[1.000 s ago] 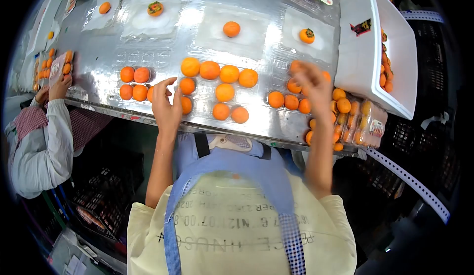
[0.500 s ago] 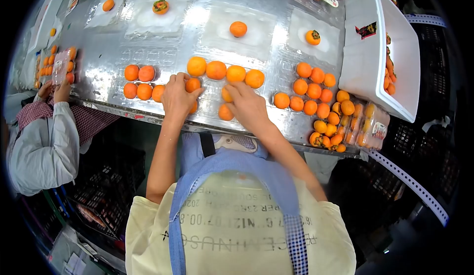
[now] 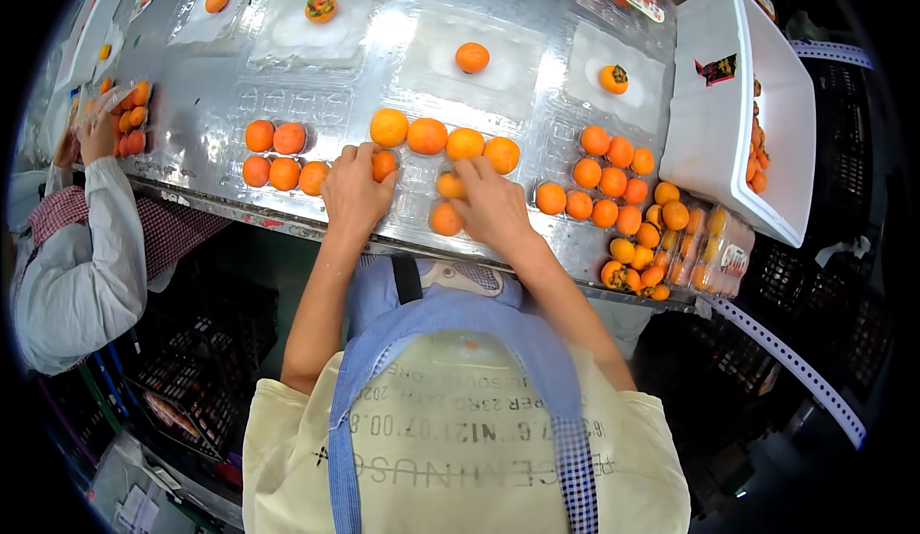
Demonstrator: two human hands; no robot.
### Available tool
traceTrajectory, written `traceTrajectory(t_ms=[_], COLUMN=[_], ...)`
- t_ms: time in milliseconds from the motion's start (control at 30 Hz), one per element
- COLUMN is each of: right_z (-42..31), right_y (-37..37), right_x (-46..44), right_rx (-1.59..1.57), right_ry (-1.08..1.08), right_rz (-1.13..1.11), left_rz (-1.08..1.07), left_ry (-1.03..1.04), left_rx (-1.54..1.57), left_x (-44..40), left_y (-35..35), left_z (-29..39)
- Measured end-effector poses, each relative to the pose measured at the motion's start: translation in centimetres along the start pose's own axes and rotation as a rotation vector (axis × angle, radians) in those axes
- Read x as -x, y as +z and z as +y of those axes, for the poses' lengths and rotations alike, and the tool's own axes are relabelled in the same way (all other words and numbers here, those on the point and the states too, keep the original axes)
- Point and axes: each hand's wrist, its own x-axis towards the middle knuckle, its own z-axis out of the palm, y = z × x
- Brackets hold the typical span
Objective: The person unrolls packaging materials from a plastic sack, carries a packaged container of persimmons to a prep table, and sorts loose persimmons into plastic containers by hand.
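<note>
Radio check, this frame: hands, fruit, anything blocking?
Bare left hand at round orange fruit; bare right hand at second round orange fruit; grips unclear. Clear moulded plastic tray partly bare between hands. No obstruction visible.

The fruits are bright orange, and one has a green and brown top. The table is shiny silver-grey. The big box is white, with a black and red sticker. The shirt is pale yellow with dark letters. The apron is blue, and one strap has dark blue and white checks. The other person's sleeve is pale grey, beside red and white checked cloth. The long strip is white with dark dots.
</note>
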Motion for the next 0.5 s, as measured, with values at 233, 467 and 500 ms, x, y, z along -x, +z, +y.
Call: traceTrajectory(t_ms=[233,467,500], right_z=[1.0,1.2,1.1], right_y=[0.1,0.8,0.8], right_x=[0.3,0.7,0.7], right_rx=[-0.013,-0.080,-0.080], right_ry=[-0.037,0.014,0.016], right_rz=[-0.028,-0.012,-0.018], left_rz=[-0.034,-0.046,-0.053], left_ry=[-0.152,-0.002,0.014], left_rx=[0.196,0.206,0.184], left_x=[-0.4,-0.3,-0.2], left_y=[-1.3,-1.0,-1.1], left_z=[-0.3,-2.6,-2.3])
